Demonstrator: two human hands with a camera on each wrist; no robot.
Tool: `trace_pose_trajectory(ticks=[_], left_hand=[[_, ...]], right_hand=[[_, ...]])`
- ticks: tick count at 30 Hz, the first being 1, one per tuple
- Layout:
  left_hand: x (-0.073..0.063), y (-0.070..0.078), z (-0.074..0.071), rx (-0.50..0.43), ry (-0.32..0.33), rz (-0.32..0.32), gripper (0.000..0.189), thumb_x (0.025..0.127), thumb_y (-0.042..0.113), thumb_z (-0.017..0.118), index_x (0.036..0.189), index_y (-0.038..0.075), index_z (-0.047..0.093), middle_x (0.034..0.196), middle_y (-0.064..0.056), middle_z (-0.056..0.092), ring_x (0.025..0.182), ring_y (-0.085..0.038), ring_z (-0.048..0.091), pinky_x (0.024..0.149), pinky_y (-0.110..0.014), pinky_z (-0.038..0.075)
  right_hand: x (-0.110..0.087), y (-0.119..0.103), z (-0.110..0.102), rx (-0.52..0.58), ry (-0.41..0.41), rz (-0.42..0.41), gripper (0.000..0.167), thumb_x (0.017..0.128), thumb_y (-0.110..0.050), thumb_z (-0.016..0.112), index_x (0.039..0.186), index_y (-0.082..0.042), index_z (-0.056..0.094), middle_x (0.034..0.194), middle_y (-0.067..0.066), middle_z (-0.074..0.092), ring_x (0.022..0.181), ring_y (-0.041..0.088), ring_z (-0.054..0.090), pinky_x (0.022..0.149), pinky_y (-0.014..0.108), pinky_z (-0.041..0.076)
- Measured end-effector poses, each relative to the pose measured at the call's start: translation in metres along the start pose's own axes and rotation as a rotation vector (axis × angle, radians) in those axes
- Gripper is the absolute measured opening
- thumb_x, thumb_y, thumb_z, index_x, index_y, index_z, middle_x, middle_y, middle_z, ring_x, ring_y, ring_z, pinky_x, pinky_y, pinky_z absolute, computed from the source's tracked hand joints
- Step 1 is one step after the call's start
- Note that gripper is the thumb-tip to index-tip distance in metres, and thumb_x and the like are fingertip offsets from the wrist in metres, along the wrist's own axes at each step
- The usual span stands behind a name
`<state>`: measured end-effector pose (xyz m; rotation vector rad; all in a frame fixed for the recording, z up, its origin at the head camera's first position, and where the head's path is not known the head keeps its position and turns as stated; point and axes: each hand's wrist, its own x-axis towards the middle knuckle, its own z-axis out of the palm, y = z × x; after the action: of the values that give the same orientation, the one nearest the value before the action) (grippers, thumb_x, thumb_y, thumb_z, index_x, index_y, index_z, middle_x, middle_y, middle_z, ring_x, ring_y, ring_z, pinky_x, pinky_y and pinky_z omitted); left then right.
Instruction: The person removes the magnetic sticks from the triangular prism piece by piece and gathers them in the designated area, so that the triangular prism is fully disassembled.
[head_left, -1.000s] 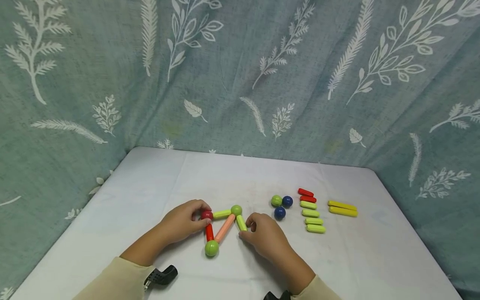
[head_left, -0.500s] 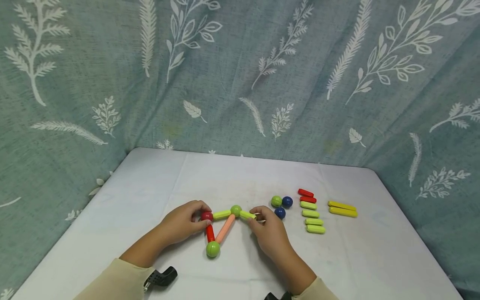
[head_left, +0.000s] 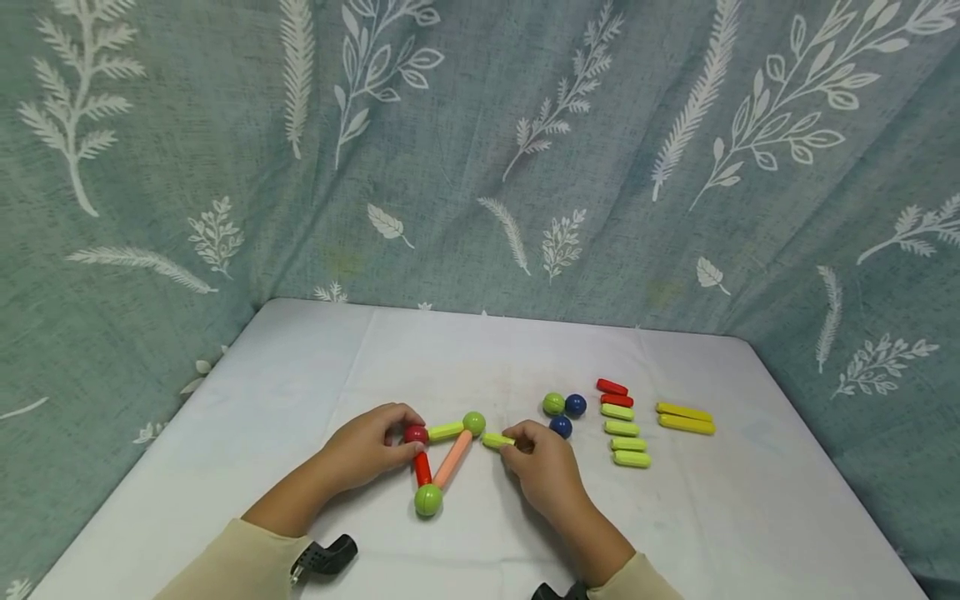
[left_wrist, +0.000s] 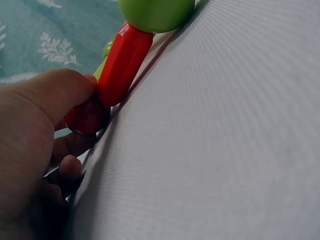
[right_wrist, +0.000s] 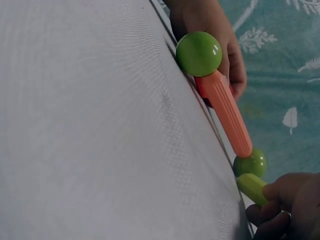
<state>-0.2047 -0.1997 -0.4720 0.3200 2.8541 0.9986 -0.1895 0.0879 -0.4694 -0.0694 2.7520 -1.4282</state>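
My left hand (head_left: 372, 447) pinches a red ball (head_left: 416, 434) at the left corner of a triangle of rods and balls. From that ball a lime rod (head_left: 446, 431) runs to a green ball (head_left: 474, 422), and a red rod (left_wrist: 124, 65) runs to a nearer green ball (head_left: 428, 500). An orange rod (right_wrist: 228, 112) joins the two green balls. Between thumb and fingers my right hand (head_left: 546, 468) pinches a separate lime rod (head_left: 497, 441), its free end pointing at the far green ball with a small gap in the head view.
Right of my hands lie a loose green ball (head_left: 553, 404) and two dark blue balls (head_left: 575, 406). Farther right, two short red rods (head_left: 617, 401) and several lime rods (head_left: 622, 428) form a column beside two longer yellow rods (head_left: 686, 425). A leaf-patterned curtain (head_left: 450, 167) hangs behind the white table (head_left: 720, 533).
The lime rod in my right hand swung from pointing toward me to pointing sideways at the far green ball, then drew slightly away from it. My left hand stayed on the red ball.
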Motion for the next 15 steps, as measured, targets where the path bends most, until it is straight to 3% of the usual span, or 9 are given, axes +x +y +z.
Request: trace_pose_trajectory(ticks=[15], left_hand=[[-0.0013, 0.0011, 0.0006, 0.005, 0.001, -0.024, 0.026, 0.090, 0.039, 0.082, 0.112, 0.034, 0.069, 0.101, 0.012, 0.063, 0.080, -0.012, 0.054, 0.069, -0.031, 0.045]], right_hand=[[0.0006, 0.0077, -0.0065, 0.131, -0.098, 0.022, 0.013, 0.097, -0.018, 0.074, 0.110, -0.018, 0.072, 0.092, 0.003, 0.063, 0.074, 0.017, 0.060, 0.061, 0.027, 0.052]])
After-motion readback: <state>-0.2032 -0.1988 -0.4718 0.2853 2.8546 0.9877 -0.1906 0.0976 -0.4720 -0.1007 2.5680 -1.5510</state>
